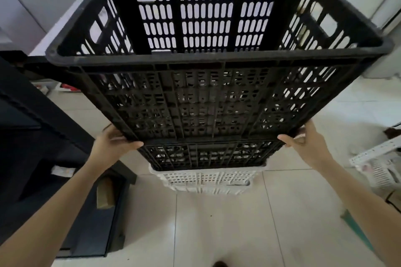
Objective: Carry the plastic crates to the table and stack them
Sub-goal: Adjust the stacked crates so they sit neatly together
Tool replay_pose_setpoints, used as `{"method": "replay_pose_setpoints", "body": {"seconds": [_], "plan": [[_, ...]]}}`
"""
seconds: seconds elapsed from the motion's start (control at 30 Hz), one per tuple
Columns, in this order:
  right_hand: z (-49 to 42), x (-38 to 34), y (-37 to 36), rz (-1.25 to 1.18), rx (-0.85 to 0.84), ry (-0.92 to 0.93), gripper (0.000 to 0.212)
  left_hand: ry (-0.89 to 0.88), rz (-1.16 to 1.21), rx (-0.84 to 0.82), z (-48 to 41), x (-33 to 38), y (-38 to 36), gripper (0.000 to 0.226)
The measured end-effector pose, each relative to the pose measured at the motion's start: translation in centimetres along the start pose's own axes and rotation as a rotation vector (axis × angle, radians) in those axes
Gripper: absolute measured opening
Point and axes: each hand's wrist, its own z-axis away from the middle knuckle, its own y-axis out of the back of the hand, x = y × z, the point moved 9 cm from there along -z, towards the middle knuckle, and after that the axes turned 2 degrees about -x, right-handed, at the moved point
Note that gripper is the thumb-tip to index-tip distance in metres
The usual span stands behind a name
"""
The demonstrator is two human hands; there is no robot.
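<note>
A large black slotted plastic crate [212, 58] fills the upper middle of the head view, open side up and tilted away from me. My left hand [112, 143] grips its lower left corner and my right hand [308, 141] grips its lower right corner. Directly below it sits a second black crate [208, 155], nested on a white crate [208, 181] that stands on the tiled floor. The top crate's far wall hides most of what lies behind it.
A dark cabinet or shelf unit [32, 136] stands close on my left. A white basket [382, 165] lies on the floor at the right. Pale walls and doors rise behind the crates. Light floor tiles [217, 223] stretch in front of me.
</note>
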Motion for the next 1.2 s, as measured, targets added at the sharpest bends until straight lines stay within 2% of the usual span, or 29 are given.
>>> {"method": "replay_pose_setpoints", "body": {"seconds": [0.1, 0.2, 0.3, 0.4, 0.47, 0.6, 0.8, 0.97, 1.07, 1.13, 1.2], "plan": [[0.9, 1.7, -0.5, -0.028, 0.031, -0.012, 0.074, 0.037, 0.214, -0.015, 0.2, -5.3, -2.1, 0.075], [1.7, 5.1, -2.4, -0.043, 0.027, -0.055, 0.076, 0.093, 0.13, -0.094, 0.1, -11.3, -6.1, 0.091], [2.3, 9.7, -6.0, 0.007, -0.037, -0.133, 0.067, 0.12, 0.015, -0.151, 0.5, -15.5, -9.7, 0.101], [2.5, 13.9, -10.2, 0.049, -0.105, -0.179, 0.059, 0.074, -0.014, -0.153, -0.1, -17.7, -12.9, 0.096], [2.3, 16.0, -12.4, 0.06, -0.089, -0.165, 0.059, 0.012, -0.032, -0.139, -1.0, -18.6, -14.7, 0.091], [1.4, 17.0, -15.4, 0.138, 0.013, 0.024, 0.062, -0.264, -0.123, -0.06, -3.3, -19.2, -16.2, 0.066], [-0.1, 18.5, -18.3, 0.064, 0.209, 0.17, 0.062, -0.475, -0.065, 0.086, -4.8, -20.0, -16.9, 0.046], [-1.2, 18.5, -19.0, 0.062, 0.29, 0.223, 0.055, -0.493, 0.035, 0.134, -5.2, -19.6, -16.4, 0.07], [-1.5, 18.2, -19.1, 0.043, 0.378, 0.28, 0.048, -0.573, 0.023, 0.152, -4.6, -18.6, -16.7, 0.068], [-1.6, 18.3, -19.4, -0.004, 0.426, 0.334, 0.039, -0.545, 0.05, 0.136, -4.9, -19.1, -16.9, 0.071], [-1.7, 18.7, -19.5, -0.05, 0.465, 0.356, 0.032, -0.538, 0.08, 0.133, -5.0, -19.4, -16.8, 0.065]]}}
